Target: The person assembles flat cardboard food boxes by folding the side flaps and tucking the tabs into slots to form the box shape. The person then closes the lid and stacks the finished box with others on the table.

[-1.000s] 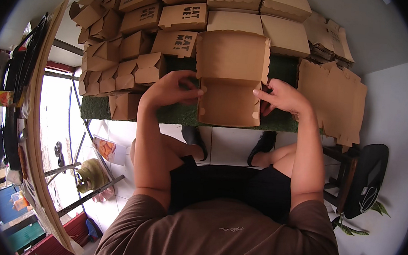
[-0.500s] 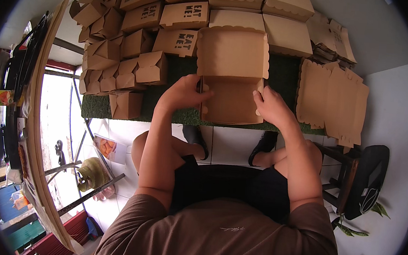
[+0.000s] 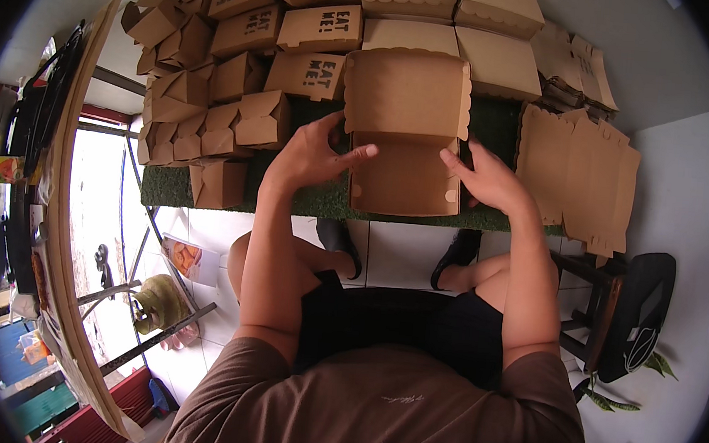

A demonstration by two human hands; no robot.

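A brown cardboard takeaway box (image 3: 406, 176) stands in front of me with its scalloped lid (image 3: 407, 92) raised and tipped away. Its inside is bare, with small rounded tabs at the side walls. My left hand (image 3: 316, 156) holds the left wall, thumb reaching over into the box and fingers outside. On the other side, my right hand (image 3: 491, 176) grips the right wall the same way, its thumb over the edge. The outer fingers of both hands are partly hidden.
Folded brown boxes (image 3: 263, 118) crowd the left of the green turf-topped table (image 3: 306, 205). Larger closed boxes (image 3: 497, 62) are stacked behind. Flat box blanks (image 3: 579, 177) lie at the right, overhanging the front edge. A dark stool (image 3: 590, 302) stands below right.
Both thumbs have shifted and lifted slightly along the side walls, and my fingers have spread more. The box has moved barely, with its lid still raised.
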